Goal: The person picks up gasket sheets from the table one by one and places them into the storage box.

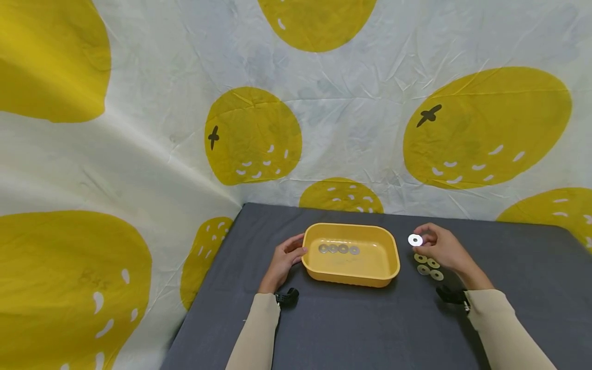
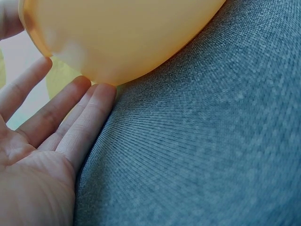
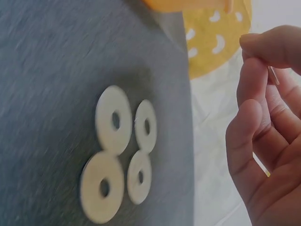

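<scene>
In the head view, my left hand [image 1: 285, 261] holds the left end of a yellow plastic tray [image 1: 351, 277], thumb at the rim. The left wrist view shows its fingertips [image 2: 104, 92] touching the tray's outer wall. A row of several flat metal washers [image 1: 343, 248] lies inside the tray. Right of it, my right hand [image 1: 446, 252] pinches one shiny washer [image 1: 410, 240] between thumb and fingers, raised above the table. Beneath that hand lie several loose washers [image 3: 103, 187], grouped close together; in the right wrist view the pinched one is mostly hidden by fingers.
A dark grey cloth [image 1: 342, 329] covers the table. Behind and to the left hangs a white curtain [image 1: 351, 139] with large yellow fruit prints. Black bands [image 1: 288, 298] sit at both wrists, below beige sleeves.
</scene>
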`<control>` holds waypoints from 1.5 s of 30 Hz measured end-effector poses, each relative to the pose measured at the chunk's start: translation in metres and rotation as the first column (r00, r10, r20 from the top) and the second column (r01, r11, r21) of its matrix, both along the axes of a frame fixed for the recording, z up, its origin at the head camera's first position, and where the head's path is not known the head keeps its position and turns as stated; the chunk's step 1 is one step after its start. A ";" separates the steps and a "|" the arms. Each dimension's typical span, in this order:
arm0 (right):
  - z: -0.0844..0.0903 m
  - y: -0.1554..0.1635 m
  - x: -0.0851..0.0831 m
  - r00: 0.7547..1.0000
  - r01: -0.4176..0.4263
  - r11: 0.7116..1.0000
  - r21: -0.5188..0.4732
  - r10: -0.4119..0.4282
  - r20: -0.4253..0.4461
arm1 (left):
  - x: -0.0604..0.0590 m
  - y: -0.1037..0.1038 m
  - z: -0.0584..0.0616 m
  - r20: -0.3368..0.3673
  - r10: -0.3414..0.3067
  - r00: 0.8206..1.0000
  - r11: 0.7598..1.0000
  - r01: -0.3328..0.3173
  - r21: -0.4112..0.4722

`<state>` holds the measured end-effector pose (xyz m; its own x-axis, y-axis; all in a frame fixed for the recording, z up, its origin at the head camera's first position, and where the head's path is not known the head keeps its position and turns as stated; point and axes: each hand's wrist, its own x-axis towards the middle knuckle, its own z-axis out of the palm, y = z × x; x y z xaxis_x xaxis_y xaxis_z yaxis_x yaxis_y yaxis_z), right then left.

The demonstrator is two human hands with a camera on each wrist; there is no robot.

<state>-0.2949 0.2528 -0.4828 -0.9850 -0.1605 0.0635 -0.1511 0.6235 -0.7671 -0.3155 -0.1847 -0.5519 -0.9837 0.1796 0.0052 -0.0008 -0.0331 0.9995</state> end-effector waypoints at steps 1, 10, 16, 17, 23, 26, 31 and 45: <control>0.002 -0.002 0.000 1.000 0.000 1.000 0.004 0.000 -0.002 | 0.000 0.000 0.000 0.000 -0.001 1.000 1.000 0.001 0.000; 0.018 -0.023 -0.005 1.000 -0.012 1.000 0.016 0.012 -0.025 | 0.001 0.001 0.002 0.000 0.007 1.000 1.000 -0.007 0.001; 0.026 -0.039 -0.005 1.000 -0.009 1.000 -0.016 0.008 -0.023 | 0.000 0.001 0.002 0.006 0.003 1.000 1.000 -0.003 0.012; 0.027 -0.042 -0.005 1.000 -0.007 1.000 -0.021 0.006 -0.027 | -0.001 0.001 0.002 0.006 0.002 1.000 1.000 -0.002 0.011; 0.033 -0.059 -0.005 0.998 -0.025 0.998 -0.062 0.021 -0.066 | -0.002 0.000 0.003 0.013 0.001 1.000 1.000 -0.001 0.004; 0.036 -0.068 -0.006 0.996 -0.034 0.997 -0.072 0.028 -0.081 | -0.002 0.000 0.002 0.012 -0.001 1.000 1.000 0.001 0.004; 0.040 -0.081 -0.007 0.992 -0.075 0.994 -0.079 0.066 -0.110 | -0.002 -0.001 0.002 0.015 -0.001 1.000 1.000 0.001 0.004; 0.035 -0.115 -0.007 0.983 -0.140 0.982 -0.125 0.123 -0.140 | -0.002 0.000 0.001 0.011 0.007 1.000 1.000 -0.007 -0.005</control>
